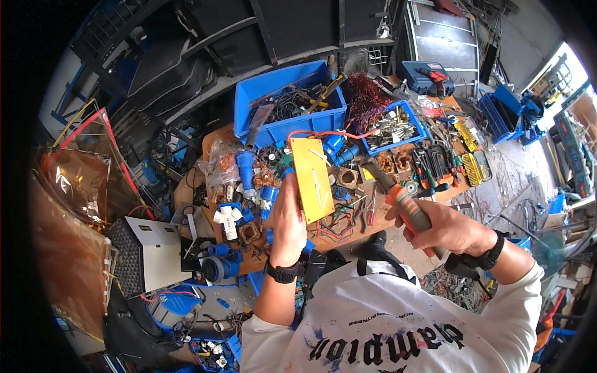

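Observation:
My left hand point(288, 221) holds a flat yellow panel point(305, 168) upright by its left edge, with the thumb side against it. Pale marks or slots show on the panel's face, and a red wire runs from its top edge toward the right. In my right hand point(451, 227) is a hand tool with an orange-and-grey handle point(410, 210), the fingers wrapped round it. Its dark narrow end points up and left toward the panel without touching it; I cannot make out its exact kind. Both hands are above the near side of a cluttered wooden workbench point(388, 222).
A blue bin point(292, 132) of cables and tools stands at the back, beside tangled dark-red wire point(367, 99). Right of it are a blue tray point(418, 127) of metal parts, pliers and a yellow bit case point(476, 168). Blue plugs and a white pipe fitting point(228, 221) lie left.

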Motion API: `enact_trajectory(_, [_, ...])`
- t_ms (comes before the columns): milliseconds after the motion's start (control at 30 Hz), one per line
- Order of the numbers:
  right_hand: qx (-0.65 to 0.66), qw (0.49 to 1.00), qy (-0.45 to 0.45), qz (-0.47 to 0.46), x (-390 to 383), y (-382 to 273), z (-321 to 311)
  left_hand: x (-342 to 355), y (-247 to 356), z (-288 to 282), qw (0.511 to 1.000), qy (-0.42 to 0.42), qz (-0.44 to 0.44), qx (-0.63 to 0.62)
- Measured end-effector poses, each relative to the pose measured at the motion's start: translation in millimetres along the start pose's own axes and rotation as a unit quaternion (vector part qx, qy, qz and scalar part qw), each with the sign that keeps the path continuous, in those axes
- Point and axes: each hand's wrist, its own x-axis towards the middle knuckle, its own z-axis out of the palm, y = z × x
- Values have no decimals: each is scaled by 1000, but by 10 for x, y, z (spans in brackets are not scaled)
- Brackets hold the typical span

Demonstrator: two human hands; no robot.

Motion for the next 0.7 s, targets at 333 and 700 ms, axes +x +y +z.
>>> enact_trajectory(333, [210,973,31,92,164,460,-321,53,140,-6,986,-16,-72,-152])
enact_trajectory(700, [325,944,44,37,95,626,-199,31,-26,-57,999,-4,-18,45])
